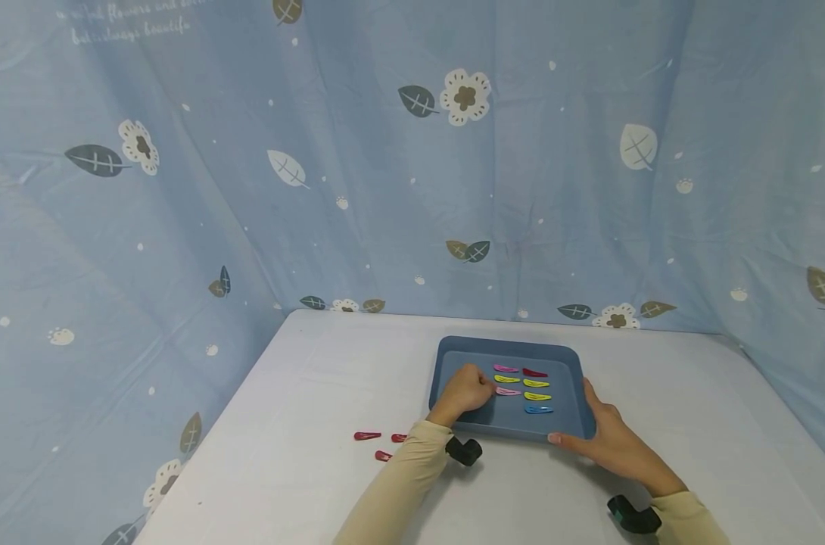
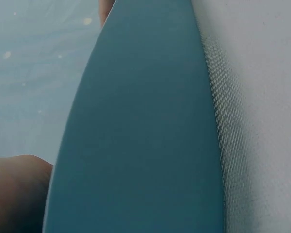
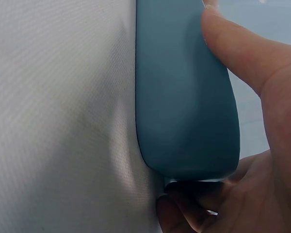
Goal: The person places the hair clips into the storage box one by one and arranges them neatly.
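Note:
A blue-grey tray (image 1: 521, 433) lies on the white table, holding two columns of snap hair clips. My left hand (image 1: 465, 390) reaches over its near left side, fingers curled, with fingertips at the left end of a light pink hair clip (image 1: 508, 392). My right hand (image 1: 613, 439) grips the near right corner, thumb on the near wall and fingers around the right side. In the right wrist view, its thumb (image 3: 242, 48) presses the wall near the rim, the other fingers bent below the corner. The left wrist view is mostly the tray's outer wall (image 2: 140, 116).
Three red hair clips (image 1: 368, 436) lie on the table left of the tray, partly behind the left sleeve. Inside the tray are yellow clips (image 1: 537, 384), a blue clip (image 1: 538, 409), a dark red clip (image 1: 535, 372) and a magenta clip (image 1: 505, 369). A patterned blue curtain (image 1: 385, 189) borders the table.

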Available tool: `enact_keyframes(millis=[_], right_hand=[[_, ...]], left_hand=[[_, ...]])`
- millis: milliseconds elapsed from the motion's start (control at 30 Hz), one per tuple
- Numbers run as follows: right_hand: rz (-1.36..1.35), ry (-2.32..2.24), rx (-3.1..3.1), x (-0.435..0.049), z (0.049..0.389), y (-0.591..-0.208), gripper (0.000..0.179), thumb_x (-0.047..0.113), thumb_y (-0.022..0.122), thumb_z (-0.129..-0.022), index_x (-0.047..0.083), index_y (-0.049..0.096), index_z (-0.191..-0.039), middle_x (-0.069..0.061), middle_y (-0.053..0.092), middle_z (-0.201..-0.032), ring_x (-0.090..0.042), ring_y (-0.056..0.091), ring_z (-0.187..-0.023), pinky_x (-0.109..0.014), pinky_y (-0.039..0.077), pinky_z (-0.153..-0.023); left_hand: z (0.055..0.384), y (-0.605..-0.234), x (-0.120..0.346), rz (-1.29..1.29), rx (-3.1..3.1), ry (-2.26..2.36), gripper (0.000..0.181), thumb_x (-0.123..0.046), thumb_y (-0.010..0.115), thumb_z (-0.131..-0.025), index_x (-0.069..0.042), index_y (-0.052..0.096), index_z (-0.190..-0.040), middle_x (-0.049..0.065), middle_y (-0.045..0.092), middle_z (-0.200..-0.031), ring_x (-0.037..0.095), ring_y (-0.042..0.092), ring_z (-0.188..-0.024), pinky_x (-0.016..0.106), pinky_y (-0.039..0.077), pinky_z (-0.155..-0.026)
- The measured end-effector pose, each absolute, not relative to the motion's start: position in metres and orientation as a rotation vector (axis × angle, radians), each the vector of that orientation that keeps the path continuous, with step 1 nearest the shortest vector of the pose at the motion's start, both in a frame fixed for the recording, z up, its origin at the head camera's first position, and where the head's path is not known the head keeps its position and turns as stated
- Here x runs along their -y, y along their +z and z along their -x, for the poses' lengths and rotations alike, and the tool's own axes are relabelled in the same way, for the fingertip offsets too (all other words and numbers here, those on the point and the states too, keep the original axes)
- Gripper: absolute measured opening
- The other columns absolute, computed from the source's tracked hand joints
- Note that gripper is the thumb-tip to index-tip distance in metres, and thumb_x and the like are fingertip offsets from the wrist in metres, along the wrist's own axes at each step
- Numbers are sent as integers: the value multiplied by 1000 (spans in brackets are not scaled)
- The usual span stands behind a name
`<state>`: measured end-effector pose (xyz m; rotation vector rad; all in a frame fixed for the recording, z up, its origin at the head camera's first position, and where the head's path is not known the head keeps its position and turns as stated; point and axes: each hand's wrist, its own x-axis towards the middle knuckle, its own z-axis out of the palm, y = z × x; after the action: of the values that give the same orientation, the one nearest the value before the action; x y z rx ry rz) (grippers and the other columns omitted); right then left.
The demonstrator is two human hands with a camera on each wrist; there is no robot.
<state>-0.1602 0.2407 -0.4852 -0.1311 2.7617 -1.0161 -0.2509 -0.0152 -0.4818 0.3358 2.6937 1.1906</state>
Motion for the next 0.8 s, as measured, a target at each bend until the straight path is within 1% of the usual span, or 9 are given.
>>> enact_keyframes(millis=[133, 200, 267, 333, 400, 500, 567, 667, 800], right_hand=[[146, -1030, -2764, -241, 160, -486, 130, 55, 76, -88, -8, -12, -160, -47, 23, -156, -65, 30, -142, -74, 39, -104], [152, -1034, -2767, -241, 160, -486, 129, 54, 76, -88, -9, -11, -160, -47, 24, -156, -65, 30, -142, -74, 39, -105], [155, -1032, -2770, -241, 160, -486, 129, 54, 76, -88, -10, -11, -160, -48, 24, -155, -66, 30, -142, -74, 39, -104], [155, -1029, -2771, -241, 160, -486, 129, 54, 76, -88, -10, -11, -160, -48, 24, -155, -66, 30, -142, -75, 39, -104], [150, -1022, -2769, -241, 160, -485, 130, 55, 75, -88, -10, -11, -159, -48, 24, -155, -65, 30, -141, -74, 39, -104], [149, -1018, -2767, -241, 160, -485, 130, 56, 75, -88, -10, -11, -159, -48, 24, -155, -65, 30, -141, -74, 40, -104], [145, -1015, -2766, -241, 160, -485, 130, 56, 75, -88, -10, -11, -159, -48, 24, -155, -65, 30, -142, -74, 40, -104], [136, -1007, -2764, -241, 160, -485, 131, 57, 75, -88, -10, -12, -159, -47, 23, -155, -64, 30, -142, -74, 40, -104], [118, -994, -2757, -241, 161, -485, 131, 58, 74, -87, -8, -12, -160, -47, 23, -155, -62, 31, -142, -74, 40, -104]], left_hand=[[251, -482, 18, -346, -2695, 1203, 57, -14, 69, -95, -19, 38, -47, -8, 32, -48, 7, 27, -47, 23, 21, -46], [252, -481, 20, -362, -2685, 1221, 55, -11, 68, -94, -18, 39, -47, -9, 42, -53, 7, 27, -47, 23, 21, -46], [253, -481, 22, -382, -2666, 1236, 51, -10, 68, -93, -16, 43, -49, -5, 55, -62, 7, 27, -48, 23, 22, -46], [254, -480, 25, -390, -2659, 1245, 44, -10, 68, -93, -12, 54, -51, -4, 69, -74, 6, 29, -49, 22, 24, -47], [256, -479, 29, -399, -2662, 1224, 37, -13, 67, -95, -5, 62, -59, 1, 71, -77, 7, 31, -51, 22, 26, -48], [257, -474, 35, -402, -2665, 1220, 26, -19, 66, -97, -3, 78, -80, 4, 75, -82, 7, 36, -55, 23, 29, -51], [258, -469, 40, -423, -2655, 1237, 26, -21, 64, -100, -3, 80, -89, 7, 75, -85, 8, 41, -59, 23, 33, -54], [257, -461, 49, -438, -2620, 1300, 26, -22, 63, -101, -5, 81, -101, 10, 78, -101, 8, 50, -67, 24, 39, -59], [252, -447, 63, -466, -2569, 1368, 28, -25, 63, -103, -2, 79, -105, 20, 76, -98, 11, 55, -69, 26, 41, -60]])
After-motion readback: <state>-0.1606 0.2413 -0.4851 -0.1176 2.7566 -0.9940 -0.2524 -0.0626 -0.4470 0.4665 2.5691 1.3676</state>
